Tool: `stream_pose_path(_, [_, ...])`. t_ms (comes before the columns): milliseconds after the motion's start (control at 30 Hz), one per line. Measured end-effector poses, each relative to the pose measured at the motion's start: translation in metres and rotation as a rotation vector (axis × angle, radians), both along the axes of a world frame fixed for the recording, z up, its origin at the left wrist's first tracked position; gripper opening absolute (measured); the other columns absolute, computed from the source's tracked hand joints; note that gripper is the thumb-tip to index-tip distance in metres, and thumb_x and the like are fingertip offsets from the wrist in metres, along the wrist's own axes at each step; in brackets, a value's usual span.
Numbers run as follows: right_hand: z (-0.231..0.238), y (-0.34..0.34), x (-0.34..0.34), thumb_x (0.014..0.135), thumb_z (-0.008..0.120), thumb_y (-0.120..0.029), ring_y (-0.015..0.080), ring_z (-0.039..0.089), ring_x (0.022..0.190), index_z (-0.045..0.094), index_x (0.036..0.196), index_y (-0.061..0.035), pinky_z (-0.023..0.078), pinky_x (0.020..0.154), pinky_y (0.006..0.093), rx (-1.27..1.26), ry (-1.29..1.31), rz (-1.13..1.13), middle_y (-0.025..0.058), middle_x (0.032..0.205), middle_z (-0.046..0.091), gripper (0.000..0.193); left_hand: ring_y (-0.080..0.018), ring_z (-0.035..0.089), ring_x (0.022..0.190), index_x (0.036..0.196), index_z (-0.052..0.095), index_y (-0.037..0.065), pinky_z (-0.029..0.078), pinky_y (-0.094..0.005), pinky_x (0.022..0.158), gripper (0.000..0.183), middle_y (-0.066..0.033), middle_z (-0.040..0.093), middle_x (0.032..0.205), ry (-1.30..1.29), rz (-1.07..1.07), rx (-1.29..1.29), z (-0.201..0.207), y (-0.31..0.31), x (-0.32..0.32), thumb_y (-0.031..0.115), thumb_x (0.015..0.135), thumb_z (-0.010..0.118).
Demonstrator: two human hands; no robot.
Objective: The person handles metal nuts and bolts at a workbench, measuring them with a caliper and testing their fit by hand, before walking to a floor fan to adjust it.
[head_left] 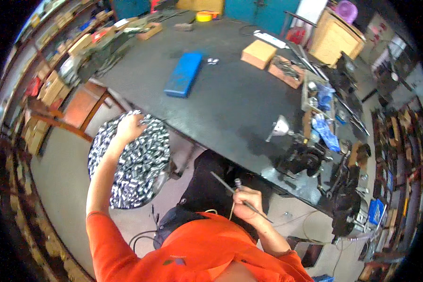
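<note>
Left hand (130, 128) is at heaped small metal pieces (141, 162), right hand (248, 203) grips thin rod (222, 182), blue block (185, 75) on dark tabletop (221, 105).

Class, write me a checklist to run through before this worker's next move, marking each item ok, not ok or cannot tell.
1. Left hand at the heap of small metal pieces: ok, it is over the heap's far part.
2. Piece held in the left fingers: cannot tell, the hand is blurred.
3. Right hand gripping the thin grey rod: ok, it is in the fist.
4. Gloves on both hands: not ok, both are bare.
5. Blue box resting on the dark table: ok.
</note>
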State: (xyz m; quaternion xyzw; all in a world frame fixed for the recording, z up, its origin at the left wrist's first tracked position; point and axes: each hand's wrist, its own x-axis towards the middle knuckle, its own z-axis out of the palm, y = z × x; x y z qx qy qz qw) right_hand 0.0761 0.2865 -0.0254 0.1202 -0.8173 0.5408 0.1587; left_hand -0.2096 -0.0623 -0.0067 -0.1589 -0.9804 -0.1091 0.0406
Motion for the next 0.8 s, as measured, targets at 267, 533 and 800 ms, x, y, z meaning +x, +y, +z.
stream_pose_path(267, [0.011, 0.001, 0.000, 0.060, 0.057, -0.001, 0.0211, 0.037, 0.049, 0.040, 0.060, -0.0060, 0.028, 0.044, 0.0336, -0.075, -0.070, 0.055, 0.0070, 0.059, 0.037, 0.018, -0.0338, 0.065, 0.078, 0.087, 0.068, 0.011, 0.051, -0.0436, 0.070, 0.023, -0.0151, 0.066, 0.079, -0.044, -0.109, -0.117, -0.016, 0.018, -0.012, 0.030, 0.073, 0.067])
stream_pose_path(533, [0.002, 0.004, 0.000, 0.061, 0.057, 0.001, 0.0202, 0.037, 0.050, 0.040, 0.061, -0.0053, 0.028, 0.045, 0.0330, -0.115, -0.088, 0.081, 0.0063, 0.060, 0.036, 0.019, -0.0349, 0.063, 0.070, 0.080, 0.060, 0.008, 0.050, -0.0446, 0.063, 0.020, -0.0167, 0.063, 0.069, 0.064, -0.089, -0.013, -0.022, 0.003, -0.010, 0.022, 0.069, 0.070])
stream_pose_path(800, [0.016, 0.008, -0.006, 0.062, 0.059, -0.004, 0.0207, 0.040, 0.051, 0.040, 0.060, -0.0056, 0.030, 0.046, 0.0342, -0.074, -0.120, 0.124, 0.0069, 0.060, 0.038, 0.019, -0.0126, 0.060, 0.061, 0.093, 0.057, -0.003, 0.048, -0.0237, 0.054, 0.011, -0.0075, 0.062, 0.071, -0.615, -0.139, 0.900, 0.052, 0.050, 0.052, -0.002, 0.082, 0.057])
